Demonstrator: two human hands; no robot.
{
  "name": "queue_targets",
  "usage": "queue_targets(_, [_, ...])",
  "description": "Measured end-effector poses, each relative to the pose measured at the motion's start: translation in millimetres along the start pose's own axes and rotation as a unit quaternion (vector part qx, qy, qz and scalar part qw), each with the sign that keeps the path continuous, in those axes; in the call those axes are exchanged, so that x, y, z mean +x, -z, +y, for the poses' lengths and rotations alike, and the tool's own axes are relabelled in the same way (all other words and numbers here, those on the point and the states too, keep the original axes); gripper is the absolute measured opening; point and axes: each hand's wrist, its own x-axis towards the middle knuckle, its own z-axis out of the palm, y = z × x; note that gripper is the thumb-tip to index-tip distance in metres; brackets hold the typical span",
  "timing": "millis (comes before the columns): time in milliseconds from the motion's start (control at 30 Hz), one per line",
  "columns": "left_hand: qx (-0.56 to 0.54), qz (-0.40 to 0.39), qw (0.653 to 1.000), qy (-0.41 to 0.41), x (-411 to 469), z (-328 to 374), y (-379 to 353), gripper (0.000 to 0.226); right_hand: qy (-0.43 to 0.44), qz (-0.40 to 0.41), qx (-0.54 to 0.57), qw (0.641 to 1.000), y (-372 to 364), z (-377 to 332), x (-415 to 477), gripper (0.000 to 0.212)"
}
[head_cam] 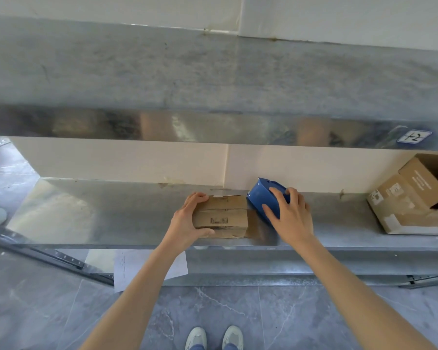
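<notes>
The person stands facing a metal shelf (99, 213) and reaches onto it with both bare arms. The left hand (187, 223) grips the left end of a small stack of cardboard boxes (223, 215) that rests on the shelf, with the fingers curled over its far edge and the thumb pressed against its near side. A barcode label shows on the upper face of the stack. Just to the right of it, touching or nearly touching, a blue box (263, 198) sits tilted, its far corner raised toward the white back wall (314, 168). The right hand (291, 218) holds this blue box from above, fingers spread and bent round its top and right side, thumb on the face nearest the stack. Well apart, at the right end of the same shelf, lies 1 larger brown carton (412, 198) with an open flap. An upper shelf (213, 77) carries a small label (414, 136) on its front edge. Below the shelf, a white sheet of paper (127, 269) hangs over the grey tiled floor (263, 311), and 2 pale shoes (214, 337) show at the bottom.
</notes>
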Motion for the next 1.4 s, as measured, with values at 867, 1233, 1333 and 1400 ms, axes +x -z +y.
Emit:
queue_targets(867, [-0.018, -0.003, 1.0, -0.014, -7, -3, -13, 0.103, 0.27, -0.137, 0.194, 0.933, -18, -78, 2, 0.063])
queue_targets(1233, [-0.091, 0.022, 0.996, -0.011, -9, -2, -22, 0.109, 0.102, -0.091, 0.401, 0.906, -20, -88, -3, 0.051])
queue_targets(1333, [-0.129, 0.019, 0.991, 0.02, -10, 2, -22, 0.111, 0.023, -0.075, 0.464, 0.882, -18, -95, -5, 0.052])
queue_targets(1400, [-0.17, 0.027, 0.984, 0.043, -12, 4, -27, 0.11, 0.006, -0.062, 0.446, 0.893, -21, -99, -6, 0.055])
